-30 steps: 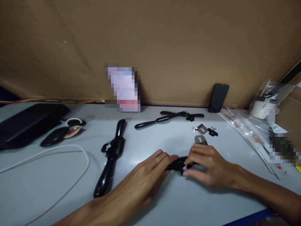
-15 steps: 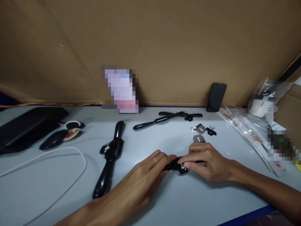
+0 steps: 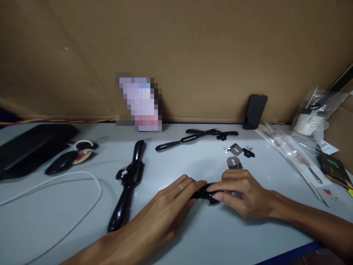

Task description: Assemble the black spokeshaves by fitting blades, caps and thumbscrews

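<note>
A black spokeshave (image 3: 211, 200) lies on the table in front of me, partly covered by my fingers. My left hand (image 3: 176, 198) is closed around its left handle and presses on its body. Over the middle of the tool, my right hand (image 3: 242, 193) has thumb and forefinger pinched at a small silver wing screw, mostly hidden behind them. A second spokeshave (image 3: 129, 176), with its cap and screw fitted, rests to the left. Beyond my hands lie flat steel blades (image 3: 234, 162), black caps (image 3: 248, 152) and loose wing screws (image 3: 226, 150).
Two bare spokeshave bodies (image 3: 190, 138) cross each other farther back. A dark phone (image 3: 255, 112) leans on the cardboard wall, with a blurred screen (image 3: 143, 105) to its left. Plastic packets (image 3: 300, 165) lie right; a white cable (image 3: 96, 184) and black case (image 3: 35, 147) left.
My right thumb and forefinger have shifted slightly over the silver screw, covering more of it. My left hand keeps its hold, and the view has moved a little.
</note>
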Motion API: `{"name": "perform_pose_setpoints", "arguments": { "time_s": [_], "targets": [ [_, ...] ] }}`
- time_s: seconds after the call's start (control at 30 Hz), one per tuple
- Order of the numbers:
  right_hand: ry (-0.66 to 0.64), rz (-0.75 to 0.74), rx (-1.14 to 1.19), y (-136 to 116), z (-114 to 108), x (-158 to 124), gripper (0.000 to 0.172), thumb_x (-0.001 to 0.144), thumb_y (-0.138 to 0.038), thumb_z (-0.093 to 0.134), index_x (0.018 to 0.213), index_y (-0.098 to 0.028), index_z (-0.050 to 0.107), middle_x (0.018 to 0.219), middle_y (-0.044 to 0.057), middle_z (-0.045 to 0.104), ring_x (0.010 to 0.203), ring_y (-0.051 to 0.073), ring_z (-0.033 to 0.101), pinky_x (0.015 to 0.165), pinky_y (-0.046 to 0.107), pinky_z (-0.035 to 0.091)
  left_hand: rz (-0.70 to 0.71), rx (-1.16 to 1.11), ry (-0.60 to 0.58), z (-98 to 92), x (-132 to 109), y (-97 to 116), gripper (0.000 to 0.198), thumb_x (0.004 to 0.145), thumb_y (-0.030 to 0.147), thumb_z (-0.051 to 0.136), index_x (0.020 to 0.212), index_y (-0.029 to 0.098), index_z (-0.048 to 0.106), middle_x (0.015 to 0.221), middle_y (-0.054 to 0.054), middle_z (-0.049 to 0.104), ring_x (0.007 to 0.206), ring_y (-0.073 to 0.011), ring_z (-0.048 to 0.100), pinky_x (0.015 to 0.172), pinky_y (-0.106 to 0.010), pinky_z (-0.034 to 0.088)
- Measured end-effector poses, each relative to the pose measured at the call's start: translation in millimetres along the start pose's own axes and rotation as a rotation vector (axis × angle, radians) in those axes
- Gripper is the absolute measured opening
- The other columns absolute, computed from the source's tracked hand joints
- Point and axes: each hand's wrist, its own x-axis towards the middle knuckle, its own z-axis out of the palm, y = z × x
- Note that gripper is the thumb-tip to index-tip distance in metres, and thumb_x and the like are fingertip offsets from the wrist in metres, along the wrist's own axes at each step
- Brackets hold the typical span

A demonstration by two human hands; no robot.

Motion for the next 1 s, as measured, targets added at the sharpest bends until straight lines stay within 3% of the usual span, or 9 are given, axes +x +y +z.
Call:
{"name": "perform_pose_setpoints", "arguments": {
  "time_s": [0.1,0.17,0.4,0.63,0.77,0.93,1.0],
  "targets": [
    [0.037,0.037,-0.039,0.7,1.5,-0.2,0.048,0.112,-0.028,0.049,0.071,-0.017,0.069,0.063,0.000,0.057,0.061,0.014,0.051,0.060,0.029,0.040,-0.007,0.005,-0.013,-0.8,0.4,0.5,0.050,0.104,0.002,0.042,0.146,0.028,0.050,0.107,-0.004,0.067,0.093,-0.0199,0.069,0.079,-0.030,0.059],
    [0.029,0.016,-0.014,0.7,2.1,-0.7,0.052,0.112,-0.032,0.050,0.064,-0.018,0.066,0.061,-0.001,0.053,0.059,0.014,0.048,0.058,0.029,0.038,-0.010,0.013,-0.021,-1.2,0.4,0.6,0.049,0.103,0.002,0.042,0.144,0.028,0.050,0.106,-0.004,0.067,0.092,-0.0202,0.069,0.078,-0.030,0.059],
    [0.002,-0.034,0.081,0.6,2.6,-1.8,0.038,0.112,-0.034,0.054,0.094,-0.016,0.081,0.066,0.000,0.066,0.057,0.012,0.055,0.059,0.028,0.043,0.008,0.028,-0.015,-1.2,-0.4,1.0,0.049,0.102,0.001,0.041,0.143,0.026,0.050,0.109,-0.006,0.067,0.096,-0.0213,0.070,0.081,-0.031,0.060],
    [0.027,0.043,0.058,2.5,3.4,-0.9,0.051,0.111,-0.030,0.052,0.064,-0.017,0.063,0.060,-0.002,0.055,0.055,0.011,0.046,0.056,0.027,0.036,0.005,0.046,-0.033,-4.6,0.9,2.7,0.049,0.103,0.002,0.042,0.144,0.026,0.050,0.107,-0.005,0.069,0.093,-0.0209,0.070,0.079,-0.030,0.060],
    [-0.031,0.006,0.089,1.9,3.5,-1.9,0.049,0.112,-0.037,0.054,0.071,-0.017,0.073,0.061,-0.001,0.060,0.056,0.012,0.051,0.059,0.028,0.041,0.016,0.072,-0.025,-4.2,0.1,2.4,0.048,0.102,0.002,0.040,0.143,0.026,0.049,0.109,-0.005,0.069,0.095,-0.0215,0.070,0.079,-0.030,0.060],
    [-0.002,0.004,0.113,1.7,3.8,-2.2,0.041,0.112,-0.037,0.053,0.091,-0.017,0.081,0.065,0.000,0.067,0.056,0.012,0.055,0.060,0.028,0.044,0.013,0.049,-0.027,-1.8,-0.3,1.9,0.048,0.103,0.002,0.041,0.143,0.026,0.049,0.108,-0.005,0.068,0.094,-0.0211,0.070,0.079,-0.031,0.061],
    [0.007,0.033,0.094,1.7,3.7,-1.5,0.041,0.112,-0.033,0.053,0.084,-0.017,0.078,0.065,0.000,0.065,0.058,0.012,0.054,0.060,0.027,0.043,0.013,0.047,-0.024,-1.5,-0.5,1.4,0.047,0.104,0.002,0.040,0.143,0.026,0.049,0.107,-0.005,0.068,0.093,-0.0208,0.070,0.078,-0.031,0.061]
  ]
}}
